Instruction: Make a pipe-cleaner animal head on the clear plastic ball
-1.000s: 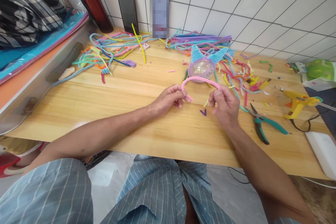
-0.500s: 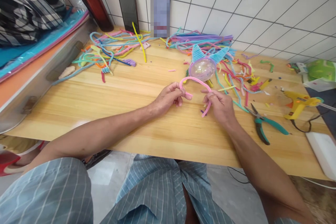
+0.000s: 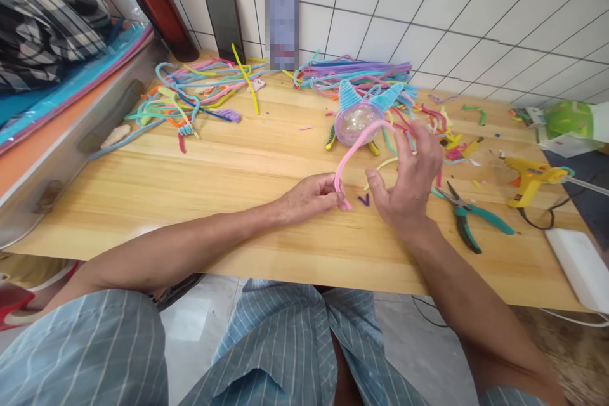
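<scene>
A pink pipe cleaner (image 3: 351, 155) curves upward in an arch, its lower end pinched between the thumb and fingers of my left hand (image 3: 320, 196). My right hand (image 3: 412, 171) is raised with thumb and fingers apart, and the far end of the pink strip runs up to and behind its fingers. Just beyond stands a clear round piece with a purple rim (image 3: 359, 124), topped by two light-blue wrapped ears (image 3: 349, 96). Between my hands a small bent purple piece (image 3: 364, 200) lies on the wooden table (image 3: 228, 165).
Pliers (image 3: 476, 216) with teal handles and a yellow glue gun (image 3: 530, 177) lie at the right, near a white box (image 3: 578, 266). Heaps of pipe cleaners (image 3: 352, 70) line the back. Two phones (image 3: 222, 19) and a red flask (image 3: 157, 6) stand by the tiled wall.
My right hand has let go of the pink pipe cleaner, opened and risen. My left hand keeps its pinch and sits slightly lower. The strip's right side has swung upward. The view has shifted slightly.
</scene>
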Tool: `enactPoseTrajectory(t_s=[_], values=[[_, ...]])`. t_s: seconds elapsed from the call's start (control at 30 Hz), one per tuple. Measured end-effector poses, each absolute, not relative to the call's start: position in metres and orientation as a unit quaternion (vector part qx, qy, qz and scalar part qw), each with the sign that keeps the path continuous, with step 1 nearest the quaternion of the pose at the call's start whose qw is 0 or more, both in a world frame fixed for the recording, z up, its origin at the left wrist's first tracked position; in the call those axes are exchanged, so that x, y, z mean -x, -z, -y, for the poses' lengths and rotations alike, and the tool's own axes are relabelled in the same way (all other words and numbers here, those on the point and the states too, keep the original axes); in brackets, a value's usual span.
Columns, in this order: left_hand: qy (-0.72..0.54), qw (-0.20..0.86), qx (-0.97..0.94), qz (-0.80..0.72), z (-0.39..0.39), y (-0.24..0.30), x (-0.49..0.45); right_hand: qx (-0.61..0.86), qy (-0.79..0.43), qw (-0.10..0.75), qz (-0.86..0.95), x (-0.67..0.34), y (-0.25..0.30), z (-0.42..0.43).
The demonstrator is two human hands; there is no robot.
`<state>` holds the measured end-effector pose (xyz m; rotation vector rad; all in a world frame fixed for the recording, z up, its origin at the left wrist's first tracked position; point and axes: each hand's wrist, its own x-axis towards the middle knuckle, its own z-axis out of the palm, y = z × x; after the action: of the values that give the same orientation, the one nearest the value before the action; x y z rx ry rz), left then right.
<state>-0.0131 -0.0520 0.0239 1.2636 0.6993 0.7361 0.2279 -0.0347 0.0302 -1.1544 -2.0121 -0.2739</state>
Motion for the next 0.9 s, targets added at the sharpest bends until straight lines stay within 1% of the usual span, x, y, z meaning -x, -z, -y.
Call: enactPoseTrajectory(t_s=[0.23, 0.37, 0.57, 0.63, 0.9], values=[[-0.286, 0.68, -0.623, -0.261, 0.06, -0.031, 0.014, 0.442, 0.039, 0.367, 0.817, -0.218, -0.039, 0.038], [-0.349, 0.672, -0.592, -0.275, 0.056, -0.029, 0.014, 0.437, -0.009, 0.389, 0.811, -0.221, -0.039, 0.035], [-0.43, 0.651, -0.533, -0.327, 0.04, -0.025, 0.016, 0.477, -0.065, 0.44, 0.758, -0.219, -0.036, 0.038], [-0.44, 0.656, -0.516, -0.331, 0.037, -0.025, 0.016, 0.48, -0.099, 0.448, 0.747, -0.217, -0.037, 0.04], [-0.438, 0.665, -0.5, -0.34, 0.038, -0.02, 0.014, 0.498, -0.215, 0.428, 0.723, -0.209, -0.039, 0.042]])
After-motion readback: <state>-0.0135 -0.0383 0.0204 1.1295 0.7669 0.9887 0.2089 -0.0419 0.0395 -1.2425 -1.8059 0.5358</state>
